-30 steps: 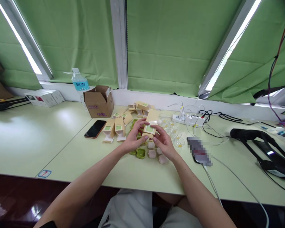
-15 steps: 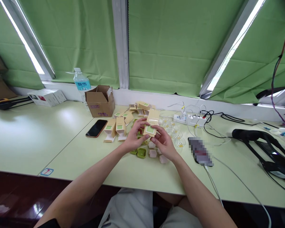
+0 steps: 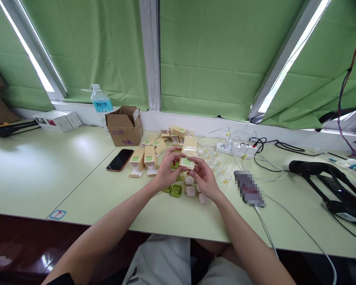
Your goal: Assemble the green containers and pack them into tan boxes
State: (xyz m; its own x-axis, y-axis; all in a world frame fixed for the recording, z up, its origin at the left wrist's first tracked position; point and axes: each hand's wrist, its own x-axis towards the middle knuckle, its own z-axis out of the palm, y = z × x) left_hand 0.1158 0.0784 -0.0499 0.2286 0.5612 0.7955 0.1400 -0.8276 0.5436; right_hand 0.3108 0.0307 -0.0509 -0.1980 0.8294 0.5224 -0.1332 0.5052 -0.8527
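Both hands meet above the middle of the pale green desk (image 3: 77, 186). My left hand (image 3: 166, 171) and my right hand (image 3: 204, 177) pinch a small tan carton (image 3: 188, 155) with a green square window, held upright with its top flap open. Just below the hands lie small green cases (image 3: 176, 191) and pale pink cases (image 3: 190, 191). To the left stand two open tan cartons (image 3: 144, 160), with more of them (image 3: 175, 134) piled behind.
A black phone (image 3: 120, 160) lies left of the cartons, near a brown cardboard box (image 3: 125, 125) and a water bottle (image 3: 101, 105). Clear little cups (image 3: 218, 166), a white power strip (image 3: 237, 149) with cables and a black device (image 3: 329, 178) sit to the right. White boxes (image 3: 57, 120) rest far left.
The carton in my hands has shifted slightly and my fingers have closed in on its lower end. Everything on the desk has stayed put.
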